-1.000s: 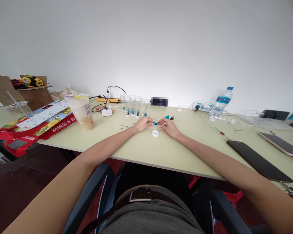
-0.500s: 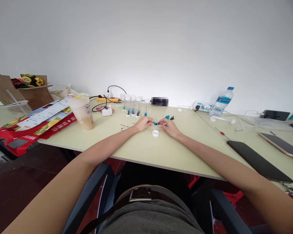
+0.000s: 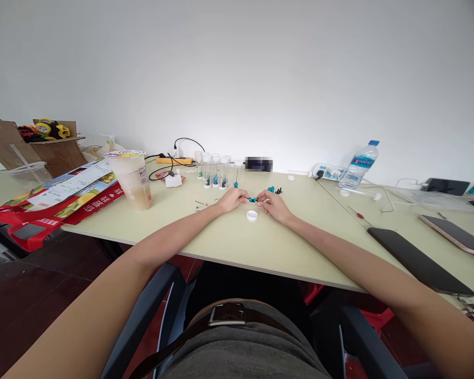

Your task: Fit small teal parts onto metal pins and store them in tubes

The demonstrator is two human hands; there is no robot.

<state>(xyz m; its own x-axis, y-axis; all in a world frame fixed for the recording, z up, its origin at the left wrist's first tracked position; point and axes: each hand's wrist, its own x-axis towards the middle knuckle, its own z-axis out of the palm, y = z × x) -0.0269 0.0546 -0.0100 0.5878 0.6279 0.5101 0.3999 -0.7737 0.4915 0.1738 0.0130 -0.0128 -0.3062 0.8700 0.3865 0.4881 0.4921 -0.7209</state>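
Between my two hands is a small blue part (image 3: 252, 200), too small to name further. My left hand (image 3: 233, 200) pinches its left end. At its right end the fingers of my right hand (image 3: 273, 204) are closed, seemingly on a tiny dark piece joined to it. Just below lies a round white cap (image 3: 252, 215) on the table. Behind my right hand are more small blue parts (image 3: 270, 189) and some black pieces (image 3: 278, 191). A blue piece with a thin upright rod (image 3: 236, 184) stands behind my left hand. Thin metal pins (image 3: 200, 205) lie left of it.
Several clear tubes (image 3: 215, 171) with small parts stand at the back. Left are a drink cup (image 3: 131, 181), a red bag (image 3: 87, 202) and a cardboard box (image 3: 57, 158). Right are a water bottle (image 3: 359, 166), a power strip (image 3: 327, 172) and a black phone (image 3: 418, 260).
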